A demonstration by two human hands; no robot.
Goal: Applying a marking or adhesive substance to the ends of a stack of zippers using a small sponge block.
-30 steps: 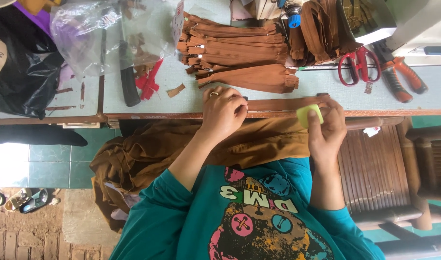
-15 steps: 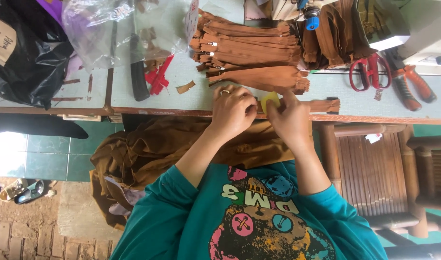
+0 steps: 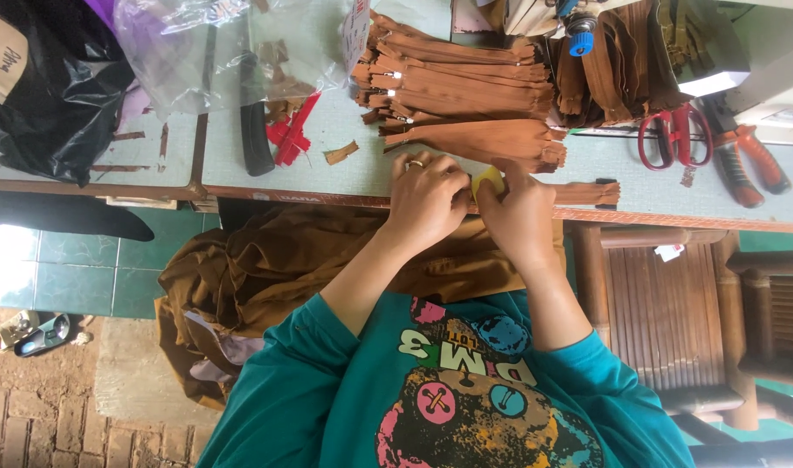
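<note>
Close to the person's teal sweatshirt, a heap of brown cloth [image 3: 266, 277] lies in the lap, just under the edge of the pale green worktable [image 3: 344, 169]. At that edge the left hand [image 3: 427, 201] and right hand [image 3: 519, 212] meet, fingers pinched together on a small yellow piece [image 3: 489, 182] over a brown zipper strip [image 3: 587, 192]. Just beyond the hands lies a stack of brown zippers [image 3: 457, 82]; to its right, red-handled scissors [image 3: 673, 134].

Red-handled scissors [image 3: 673, 139] and orange-handled pliers [image 3: 751, 160] lie on my pale green surface [image 3: 362, 173], beside a clear plastic bag [image 3: 232, 48] and black bag [image 3: 45, 95].
</note>
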